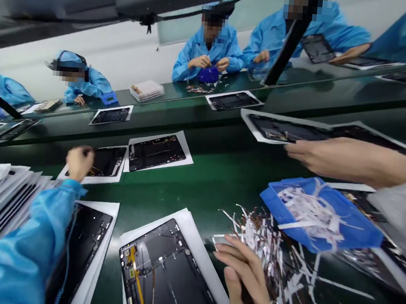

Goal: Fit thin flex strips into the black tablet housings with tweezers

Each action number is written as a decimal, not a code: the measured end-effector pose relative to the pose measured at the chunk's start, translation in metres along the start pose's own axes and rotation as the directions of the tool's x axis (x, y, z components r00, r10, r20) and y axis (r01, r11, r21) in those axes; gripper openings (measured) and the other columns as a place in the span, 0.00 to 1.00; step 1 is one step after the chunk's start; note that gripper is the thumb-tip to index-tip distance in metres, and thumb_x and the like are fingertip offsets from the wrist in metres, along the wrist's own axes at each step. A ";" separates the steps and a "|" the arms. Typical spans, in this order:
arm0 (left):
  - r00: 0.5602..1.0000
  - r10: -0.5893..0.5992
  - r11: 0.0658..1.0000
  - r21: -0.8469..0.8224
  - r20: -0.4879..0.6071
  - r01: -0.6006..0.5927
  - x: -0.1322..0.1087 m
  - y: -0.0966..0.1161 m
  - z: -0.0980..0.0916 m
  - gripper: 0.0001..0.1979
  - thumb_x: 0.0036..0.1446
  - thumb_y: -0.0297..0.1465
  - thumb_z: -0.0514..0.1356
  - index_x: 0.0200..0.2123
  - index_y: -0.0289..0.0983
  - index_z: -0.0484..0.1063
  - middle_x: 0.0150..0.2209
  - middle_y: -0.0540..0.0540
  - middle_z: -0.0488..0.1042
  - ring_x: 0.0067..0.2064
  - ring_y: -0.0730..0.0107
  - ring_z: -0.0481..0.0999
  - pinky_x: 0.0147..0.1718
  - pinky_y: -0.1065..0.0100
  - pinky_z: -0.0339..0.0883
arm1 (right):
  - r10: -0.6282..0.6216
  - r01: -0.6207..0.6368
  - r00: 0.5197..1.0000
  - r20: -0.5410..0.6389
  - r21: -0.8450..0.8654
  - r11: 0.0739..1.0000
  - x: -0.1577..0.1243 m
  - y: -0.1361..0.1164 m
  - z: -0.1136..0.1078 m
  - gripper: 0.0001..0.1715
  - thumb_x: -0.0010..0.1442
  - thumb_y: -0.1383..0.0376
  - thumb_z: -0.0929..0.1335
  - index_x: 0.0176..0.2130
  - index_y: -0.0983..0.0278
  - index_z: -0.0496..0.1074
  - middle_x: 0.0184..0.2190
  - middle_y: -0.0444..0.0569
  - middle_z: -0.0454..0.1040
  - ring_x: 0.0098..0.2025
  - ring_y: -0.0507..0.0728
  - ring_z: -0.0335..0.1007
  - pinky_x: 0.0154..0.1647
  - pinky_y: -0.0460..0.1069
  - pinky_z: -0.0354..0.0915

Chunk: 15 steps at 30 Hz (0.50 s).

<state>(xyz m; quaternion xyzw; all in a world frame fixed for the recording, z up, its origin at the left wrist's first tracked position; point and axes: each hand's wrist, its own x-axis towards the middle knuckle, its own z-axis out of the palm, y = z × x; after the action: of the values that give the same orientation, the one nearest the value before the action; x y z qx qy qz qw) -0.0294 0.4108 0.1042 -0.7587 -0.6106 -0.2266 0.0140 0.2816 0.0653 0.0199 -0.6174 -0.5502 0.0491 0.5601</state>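
My left hand (79,162), in a blue sleeve, is closed at the left end of an opened tablet shell (109,161) on white paper; a small dark thing shows at its fingers, too hidden to name. My right hand (247,279) has curled fingers around a slim dark object (250,302), partly hidden in the palm. It is beside a heap of white and brown strips (269,251). Just left of it, another black tablet housing (176,267) with a yellow flex cable (137,278) lies on white sheets.
A blue tray (362,225) holds white strips. At right, a co-worker's hand (343,158) touches a papered tablet shell (278,127). Papered shells are stacked at left (12,202); another lies mid-bench (157,153). Co-workers in blue sit across the bench, beyond a dark slanted post (292,42).
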 end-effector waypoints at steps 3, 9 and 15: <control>0.986 -0.119 0.991 0.067 0.115 0.111 -0.015 0.018 0.045 0.17 0.65 0.37 0.60 0.54 0.36 0.70 0.53 0.41 0.73 0.49 0.60 0.76 0.47 0.54 0.74 | -0.027 0.028 0.998 0.054 -0.012 1.000 -0.004 0.002 0.004 0.13 0.71 0.67 0.61 0.43 0.59 0.74 0.51 0.51 0.71 0.49 0.56 0.73 0.46 0.50 0.72; 0.945 -0.278 0.960 0.087 0.172 0.266 -0.028 0.036 0.077 0.18 0.65 0.36 0.61 0.55 0.35 0.69 0.55 0.40 0.71 0.52 0.57 0.74 0.50 0.51 0.72 | -0.053 0.055 0.996 0.070 -0.035 0.998 -0.003 0.003 0.006 0.13 0.71 0.67 0.61 0.42 0.59 0.74 0.49 0.53 0.72 0.50 0.57 0.74 0.44 0.51 0.74; 0.901 -0.381 0.902 -0.131 0.205 0.411 -0.025 0.030 0.062 0.18 0.65 0.36 0.61 0.55 0.35 0.69 0.55 0.39 0.71 0.52 0.57 0.75 0.49 0.51 0.72 | -0.075 0.075 0.995 0.068 -0.008 0.997 -0.003 -0.002 0.007 0.13 0.72 0.67 0.61 0.43 0.59 0.74 0.49 0.54 0.72 0.50 0.56 0.73 0.44 0.50 0.74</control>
<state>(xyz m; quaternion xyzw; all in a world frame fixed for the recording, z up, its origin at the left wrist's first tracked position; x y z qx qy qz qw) 0.0149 0.3986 0.0468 -0.6333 -0.7297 -0.2090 -0.1511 0.2748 0.0675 0.0170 -0.5971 -0.5921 0.0462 0.5393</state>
